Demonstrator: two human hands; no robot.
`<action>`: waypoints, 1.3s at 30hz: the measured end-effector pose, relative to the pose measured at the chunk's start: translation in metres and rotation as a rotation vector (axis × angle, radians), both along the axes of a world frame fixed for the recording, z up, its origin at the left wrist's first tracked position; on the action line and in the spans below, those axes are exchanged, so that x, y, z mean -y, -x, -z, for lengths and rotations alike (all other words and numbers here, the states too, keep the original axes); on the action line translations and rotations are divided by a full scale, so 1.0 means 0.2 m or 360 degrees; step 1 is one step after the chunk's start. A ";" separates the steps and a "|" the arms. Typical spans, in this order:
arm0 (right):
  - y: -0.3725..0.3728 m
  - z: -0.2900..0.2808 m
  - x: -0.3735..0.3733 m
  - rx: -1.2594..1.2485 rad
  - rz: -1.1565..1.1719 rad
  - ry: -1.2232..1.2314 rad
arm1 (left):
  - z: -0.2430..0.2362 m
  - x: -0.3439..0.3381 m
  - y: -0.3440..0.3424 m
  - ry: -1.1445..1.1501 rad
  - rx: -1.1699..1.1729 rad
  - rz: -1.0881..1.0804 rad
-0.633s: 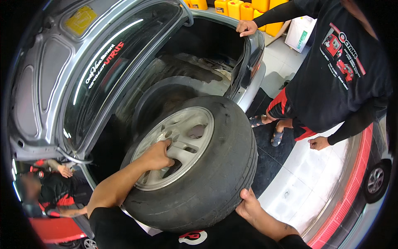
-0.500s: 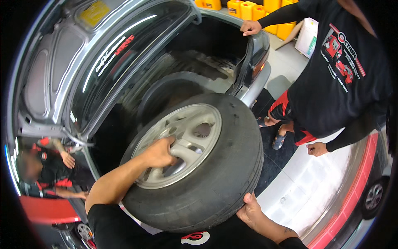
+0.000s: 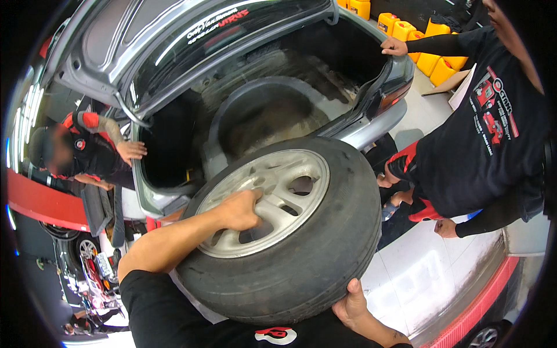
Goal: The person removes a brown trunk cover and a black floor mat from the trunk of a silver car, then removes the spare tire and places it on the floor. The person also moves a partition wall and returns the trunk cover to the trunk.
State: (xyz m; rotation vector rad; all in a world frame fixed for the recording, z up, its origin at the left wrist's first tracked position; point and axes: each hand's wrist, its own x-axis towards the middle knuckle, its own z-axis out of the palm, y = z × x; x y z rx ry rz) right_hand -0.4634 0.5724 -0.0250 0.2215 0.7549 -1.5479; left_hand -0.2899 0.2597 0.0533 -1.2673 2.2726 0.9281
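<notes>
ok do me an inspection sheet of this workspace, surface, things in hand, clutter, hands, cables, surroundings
surface: white floor tiles, dark smudges in places; boot floor stained, with a round recess
things in hand: wheel, tilted, metal rim facing up, dark marks on the tyre
clutter: yellow jerrycans behind the car, upper right
hands: left hand grips the rim at an opening; right hand against the tread, thumb visible, other fingers hidden
cables: nothing seen
surroundings: grey car, boot lid raised; a co-worker's hand on either side of the boot
</notes>
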 end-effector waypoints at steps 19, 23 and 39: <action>-0.03 0.21 -0.43 0.0220 -0.0657 -0.0269 | 0.69 -0.96 -0.68 -0.0334 -0.0042 -0.0645; -0.03 0.38 -0.47 0.0178 -0.0914 -0.0453 | 0.91 -1.25 -0.80 -0.0489 -0.0031 -0.0944; -0.40 1.24 -0.64 -0.0009 -0.1691 -0.0791 | 1.85 -2.30 -1.32 -0.0764 -0.0086 -0.1756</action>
